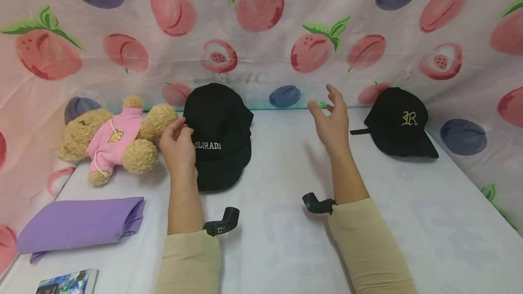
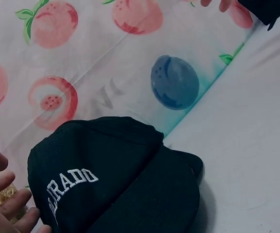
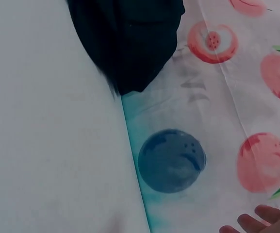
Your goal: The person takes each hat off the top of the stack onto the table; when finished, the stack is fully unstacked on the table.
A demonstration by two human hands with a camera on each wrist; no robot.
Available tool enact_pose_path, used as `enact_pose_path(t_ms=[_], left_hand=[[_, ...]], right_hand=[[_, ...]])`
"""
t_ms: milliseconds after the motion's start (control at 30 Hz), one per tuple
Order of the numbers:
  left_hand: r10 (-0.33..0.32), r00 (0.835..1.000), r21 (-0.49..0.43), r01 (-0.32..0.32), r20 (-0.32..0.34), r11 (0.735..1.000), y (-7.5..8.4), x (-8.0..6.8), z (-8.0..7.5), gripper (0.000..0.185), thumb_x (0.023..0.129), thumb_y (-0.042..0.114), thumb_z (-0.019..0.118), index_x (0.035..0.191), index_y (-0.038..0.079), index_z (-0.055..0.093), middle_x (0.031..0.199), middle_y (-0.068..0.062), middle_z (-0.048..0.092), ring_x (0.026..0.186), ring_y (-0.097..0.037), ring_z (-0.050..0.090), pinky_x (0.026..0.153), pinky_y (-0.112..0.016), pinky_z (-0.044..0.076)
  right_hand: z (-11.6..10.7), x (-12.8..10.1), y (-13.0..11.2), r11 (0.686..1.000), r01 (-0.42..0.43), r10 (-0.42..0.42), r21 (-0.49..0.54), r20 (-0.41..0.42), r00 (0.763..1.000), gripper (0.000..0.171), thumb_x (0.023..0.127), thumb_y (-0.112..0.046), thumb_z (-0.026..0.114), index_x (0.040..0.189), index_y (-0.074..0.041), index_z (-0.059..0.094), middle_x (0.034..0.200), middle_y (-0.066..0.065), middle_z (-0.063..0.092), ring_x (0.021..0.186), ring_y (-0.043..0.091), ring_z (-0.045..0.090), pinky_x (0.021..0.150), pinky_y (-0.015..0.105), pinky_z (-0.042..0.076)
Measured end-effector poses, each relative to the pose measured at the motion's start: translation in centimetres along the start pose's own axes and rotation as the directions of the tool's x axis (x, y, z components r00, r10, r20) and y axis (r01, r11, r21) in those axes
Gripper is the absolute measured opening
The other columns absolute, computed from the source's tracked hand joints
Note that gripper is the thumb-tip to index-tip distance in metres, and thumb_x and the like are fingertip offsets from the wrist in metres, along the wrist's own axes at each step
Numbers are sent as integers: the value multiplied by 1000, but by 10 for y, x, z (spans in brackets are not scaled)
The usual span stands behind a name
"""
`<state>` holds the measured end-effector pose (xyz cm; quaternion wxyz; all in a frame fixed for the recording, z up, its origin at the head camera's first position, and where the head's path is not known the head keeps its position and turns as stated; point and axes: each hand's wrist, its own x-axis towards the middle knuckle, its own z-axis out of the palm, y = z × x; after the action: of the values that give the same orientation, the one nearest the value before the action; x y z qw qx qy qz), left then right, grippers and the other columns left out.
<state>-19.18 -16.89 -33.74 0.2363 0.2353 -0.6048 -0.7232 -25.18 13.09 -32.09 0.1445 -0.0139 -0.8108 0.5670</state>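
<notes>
Simply black cap (image 1: 218,137), white "COLORADO" stitching, left hand (image 1: 178,147) touching

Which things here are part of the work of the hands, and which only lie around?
In hand: left hand touching the COLORADO cap; right hand open in the air.
Lying about: R cap, teddy bear, purple cloth, book.
</notes>
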Motion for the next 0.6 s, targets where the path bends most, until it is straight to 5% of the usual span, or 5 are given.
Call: enact_pose_path(t_ms=[233, 600], left_hand=[[-68, 996, 94, 63, 53, 994, 2, 0, -2, 49, 100, 11, 53, 149, 14, 56, 141, -6, 52, 126, -14, 46, 107, -29, 40], [-69, 988, 259, 31, 141, 965, -1, 1, -7, 63, 99, 23, 57, 160, 18, 40, 162, -9, 37, 148, -22, 35, 123, -40, 32]], right_hand=[[16, -4, -5, 999, -2, -1, 55, 63, 998, 69, 100, -37, 64, 161, -28, 34, 167, 4, 32, 150, 29, 38, 116, 47, 43], [38, -10, -14, 998, 8, -16, 64, 132, 991, 68, 100, -34, 65, 161, -25, 36, 165, 7, 36, 149, 32, 39, 114, 51, 44]])
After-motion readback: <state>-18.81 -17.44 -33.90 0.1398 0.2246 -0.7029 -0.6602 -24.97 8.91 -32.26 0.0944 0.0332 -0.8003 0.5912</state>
